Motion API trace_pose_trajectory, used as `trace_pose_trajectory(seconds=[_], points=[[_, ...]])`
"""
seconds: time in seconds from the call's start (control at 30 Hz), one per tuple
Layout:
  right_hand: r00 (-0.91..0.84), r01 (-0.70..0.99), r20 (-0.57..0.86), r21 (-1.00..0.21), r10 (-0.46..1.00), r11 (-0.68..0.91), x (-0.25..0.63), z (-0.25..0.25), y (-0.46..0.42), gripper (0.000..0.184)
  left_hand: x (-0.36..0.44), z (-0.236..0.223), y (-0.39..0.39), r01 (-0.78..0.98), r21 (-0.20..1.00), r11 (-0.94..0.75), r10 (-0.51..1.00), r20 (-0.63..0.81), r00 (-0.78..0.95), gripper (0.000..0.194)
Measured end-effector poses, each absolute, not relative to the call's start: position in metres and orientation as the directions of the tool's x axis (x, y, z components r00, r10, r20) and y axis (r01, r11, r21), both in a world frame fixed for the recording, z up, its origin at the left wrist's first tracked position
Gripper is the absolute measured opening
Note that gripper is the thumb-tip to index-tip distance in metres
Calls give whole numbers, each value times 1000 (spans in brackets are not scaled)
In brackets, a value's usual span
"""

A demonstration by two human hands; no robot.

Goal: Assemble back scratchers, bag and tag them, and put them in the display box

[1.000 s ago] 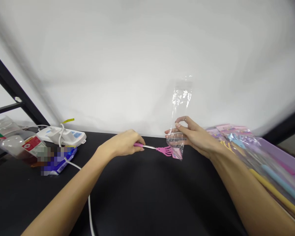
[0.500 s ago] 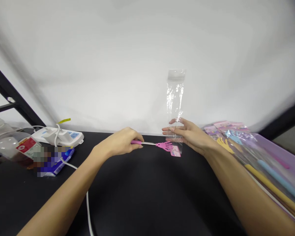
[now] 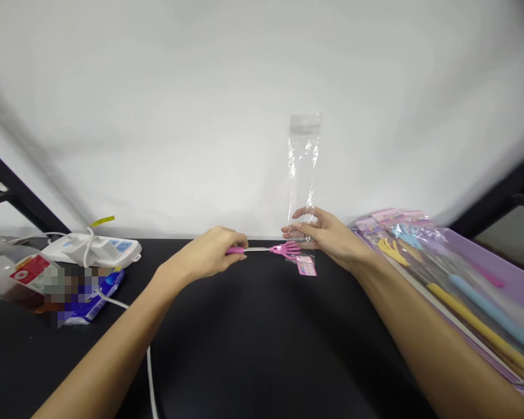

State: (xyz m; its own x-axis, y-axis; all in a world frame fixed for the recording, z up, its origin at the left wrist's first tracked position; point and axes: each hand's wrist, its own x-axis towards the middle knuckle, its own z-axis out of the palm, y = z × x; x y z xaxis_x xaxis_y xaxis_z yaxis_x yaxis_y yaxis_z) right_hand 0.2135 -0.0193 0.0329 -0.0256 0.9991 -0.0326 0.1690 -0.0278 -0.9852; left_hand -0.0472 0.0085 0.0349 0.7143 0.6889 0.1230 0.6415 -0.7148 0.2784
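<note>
Closer together are the two hands now than in the earlier frame, and the bag stands more straight, no longer leaning. The left hand is closed around the pink handle of a back scratcher, and the thin metal shaft goes to the right, level above the black table. The right hand is partly open and holds a clear plastic bag near its lower part, with the fingers curved around it. The bag stands upright, above the hand. The pink hand-shaped head of the scratcher reaches the bag just under these fingers; I cannot tell if it is inside. A small pink card shows at the bag's lower end. On the right, a purple tray carries packaged back scratchers. On the left lie a white power strip, a white cable, a plastic bottle and a blurred blue packet.
</note>
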Motion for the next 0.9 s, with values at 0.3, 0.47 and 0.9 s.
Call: trace_pose_trajectory(seconds=[0.3,0.47,0.9], points=[[23,143,3,-990,1000,-1,213,34,-20,23,-47,38,4,655,375,-656,732,101,674,11],[-17,161,54,-985,998,56,212,35,-20,32,-46,40,1,632,481,-608,734,36,679,13],[115,-175,48,-982,992,68,195,21,-17,39,-37,31,-8,606,646,-464,728,-112,676,20]])
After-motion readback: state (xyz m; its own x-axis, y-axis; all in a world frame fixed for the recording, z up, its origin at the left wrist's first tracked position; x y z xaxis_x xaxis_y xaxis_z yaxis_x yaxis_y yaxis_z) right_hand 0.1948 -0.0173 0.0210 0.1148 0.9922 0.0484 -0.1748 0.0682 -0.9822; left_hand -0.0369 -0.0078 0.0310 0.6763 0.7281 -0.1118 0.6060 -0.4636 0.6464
